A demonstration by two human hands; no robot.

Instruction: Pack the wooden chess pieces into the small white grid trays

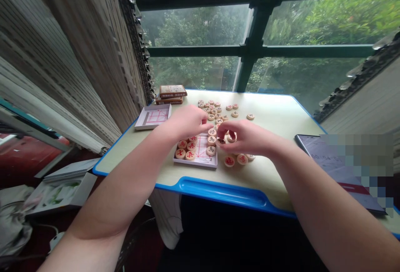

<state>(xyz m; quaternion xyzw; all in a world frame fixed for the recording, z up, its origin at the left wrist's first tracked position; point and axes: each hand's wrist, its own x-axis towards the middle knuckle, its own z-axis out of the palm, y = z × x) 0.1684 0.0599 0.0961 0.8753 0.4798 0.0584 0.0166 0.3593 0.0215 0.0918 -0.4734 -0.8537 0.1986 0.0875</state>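
Observation:
A shallow white box [195, 164] with a red-lined board inside stands near the table's front. Red-marked Chinese chess pieces [190, 155] fill its left side, and a column of black-marked pieces [211, 140] lies along its right. My left hand [191, 122] is over the back of the box, thumb and finger apart with nothing seen between them; its other fingers are hidden. At the box's right edge, my right hand [239, 137] pinches a dark-marked Chinese chess piece [221, 141] between thumb and fingers. Loose red-marked pieces [229, 161] lie under and in front of this hand.
More loose pieces [218, 115] are scattered behind my hands. A white lid or tray [153, 117] and two stacked small boxes [171, 91] sit at the back left. On the right lies a tablet-like device [331, 167]. A blue trough [223, 192] edges the table's front.

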